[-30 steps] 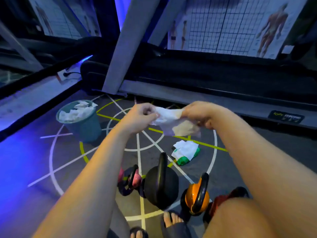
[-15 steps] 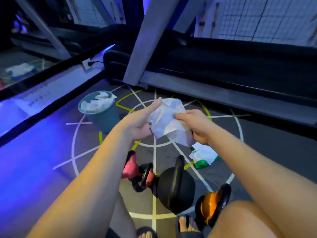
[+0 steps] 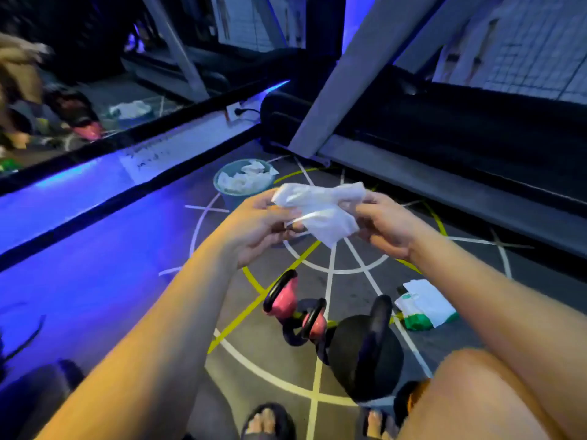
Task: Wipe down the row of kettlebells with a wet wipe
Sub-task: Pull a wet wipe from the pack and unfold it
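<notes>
Item: wet wipe (image 3: 319,214), held above the floor (image 3: 270,376) between my left hand (image 3: 254,228) and right hand (image 3: 386,228), each pinching one end. I judge it light, limp, damp; best bunched in the palm. Kettlebells (image 3: 365,354) below: heavy, rigid; steady by the handle.

No legible text, brand, number or sign anywhere in view. Dark handwritten-looking marks on the pale strip (image 3: 152,152) along the base of the left wall: too blurred to read. Gridded wall charts (image 3: 524,42) at upper right: print too small and smeared to make out. Green-and-white wipe pack (image 3: 425,308) on the floor: printing not resolvable.
</notes>
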The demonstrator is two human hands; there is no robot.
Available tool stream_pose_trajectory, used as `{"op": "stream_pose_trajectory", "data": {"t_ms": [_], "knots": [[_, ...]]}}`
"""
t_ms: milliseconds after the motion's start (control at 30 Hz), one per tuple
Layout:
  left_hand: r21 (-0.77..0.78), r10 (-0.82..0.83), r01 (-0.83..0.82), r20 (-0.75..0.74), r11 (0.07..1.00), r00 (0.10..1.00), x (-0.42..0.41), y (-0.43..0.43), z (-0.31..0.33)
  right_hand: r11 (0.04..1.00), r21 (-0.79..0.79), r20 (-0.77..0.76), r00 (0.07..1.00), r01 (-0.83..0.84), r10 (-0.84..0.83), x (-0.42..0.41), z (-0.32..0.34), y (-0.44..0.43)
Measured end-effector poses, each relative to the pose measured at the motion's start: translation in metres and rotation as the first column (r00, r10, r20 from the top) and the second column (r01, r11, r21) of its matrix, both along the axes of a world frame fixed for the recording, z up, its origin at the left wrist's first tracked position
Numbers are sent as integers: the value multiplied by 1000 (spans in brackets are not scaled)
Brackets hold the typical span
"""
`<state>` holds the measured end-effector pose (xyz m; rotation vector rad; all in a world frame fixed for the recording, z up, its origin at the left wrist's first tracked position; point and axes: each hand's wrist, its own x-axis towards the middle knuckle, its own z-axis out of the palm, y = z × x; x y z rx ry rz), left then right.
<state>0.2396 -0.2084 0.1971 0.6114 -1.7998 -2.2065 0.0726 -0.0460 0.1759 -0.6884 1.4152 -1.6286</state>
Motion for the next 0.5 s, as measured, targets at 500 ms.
{"op": "stream_pose_trajectory", "data": {"t_ms": [500], "knots": [[-578, 18, 29, 76, 815, 997, -9, 16, -24, 975, 202, -435, 900, 95, 2, 0, -9, 34]]}}
